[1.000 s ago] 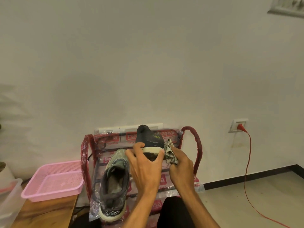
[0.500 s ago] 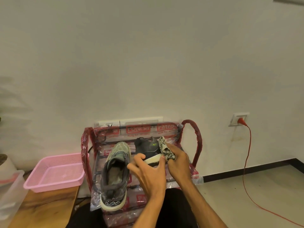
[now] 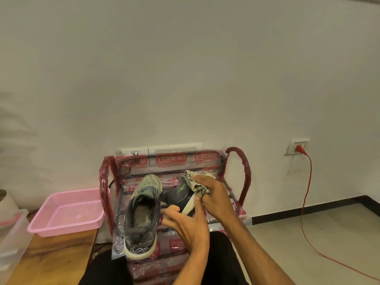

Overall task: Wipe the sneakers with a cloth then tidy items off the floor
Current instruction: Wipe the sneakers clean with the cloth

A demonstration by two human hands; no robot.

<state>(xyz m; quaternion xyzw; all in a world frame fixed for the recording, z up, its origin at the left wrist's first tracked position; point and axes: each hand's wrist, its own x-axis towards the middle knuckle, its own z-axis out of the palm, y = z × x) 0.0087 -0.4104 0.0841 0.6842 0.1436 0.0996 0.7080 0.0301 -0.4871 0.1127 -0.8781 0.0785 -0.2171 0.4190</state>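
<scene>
Dark sneaker (image 3: 181,195) tipped lower — left hand (image 3: 189,225) grips it, right hand (image 3: 216,199) clutches cloth (image 3: 195,182).

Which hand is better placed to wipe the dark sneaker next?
The right hand: it already grips the cloth, which lies against the dark sneaker. The left hand is busy holding that sneaker by its sole.

A plain white wall (image 3: 185,68) rose behind, meeting a pale tiled floor (image 3: 333,233) at a black skirting (image 3: 308,209). A red cable (image 3: 306,192) trailed from a wall socket (image 3: 297,145) across the floor. At left stood a wooden worktop (image 3: 53,256) bearing a pink basket (image 3: 61,230).
</scene>
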